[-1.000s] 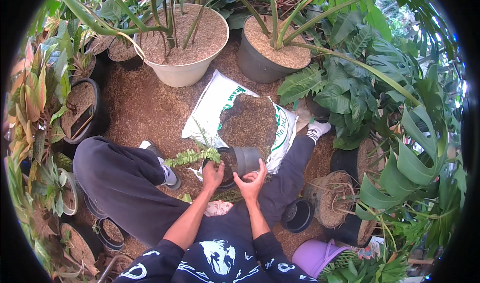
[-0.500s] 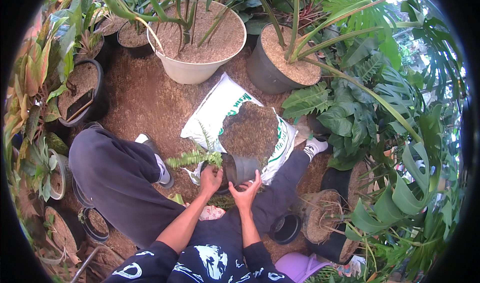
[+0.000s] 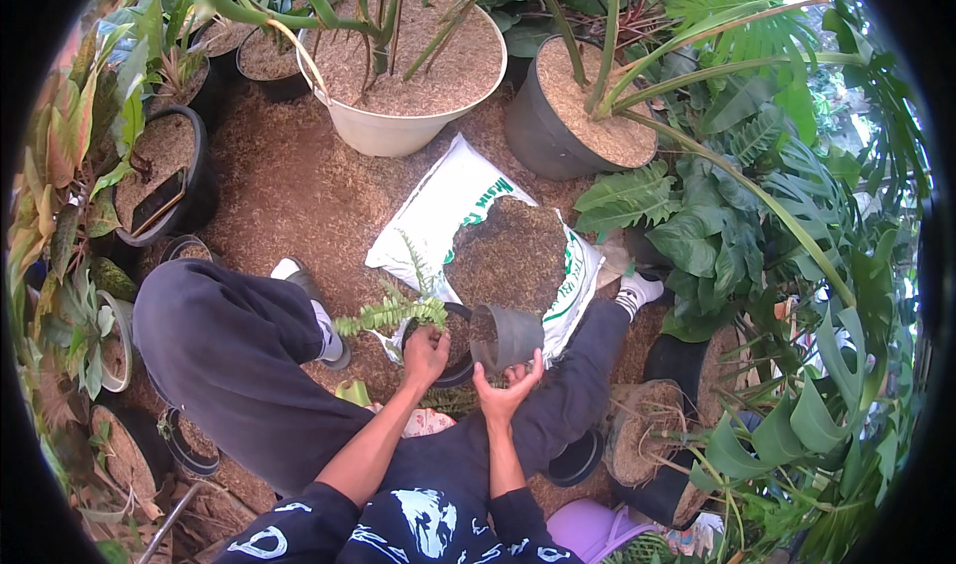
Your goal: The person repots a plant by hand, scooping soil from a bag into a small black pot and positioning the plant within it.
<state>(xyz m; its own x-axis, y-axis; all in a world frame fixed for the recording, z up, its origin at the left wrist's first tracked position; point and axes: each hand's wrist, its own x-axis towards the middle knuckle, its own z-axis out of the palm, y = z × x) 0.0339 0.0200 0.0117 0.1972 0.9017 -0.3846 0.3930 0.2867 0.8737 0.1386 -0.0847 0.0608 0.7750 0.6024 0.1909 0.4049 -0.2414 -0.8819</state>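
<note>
Grey plastic, the small tilted pot (image 3: 514,335) sits in your right hand's (image 3: 508,393) grasp, just beside the wider black pot (image 3: 459,376); brace it from below against slipping. Your left hand (image 3: 426,359) seems to pinch the fern (image 3: 398,313), so hold lightly; your fingers hide its base.

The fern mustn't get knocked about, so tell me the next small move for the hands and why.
Probably set the grey pot down with the right hand: it is tilted, its mouth toward the fern but apart from it, while the left hand alone holds the fern at the black pot. Freeing the right hand would likely let both support the fern.
</note>
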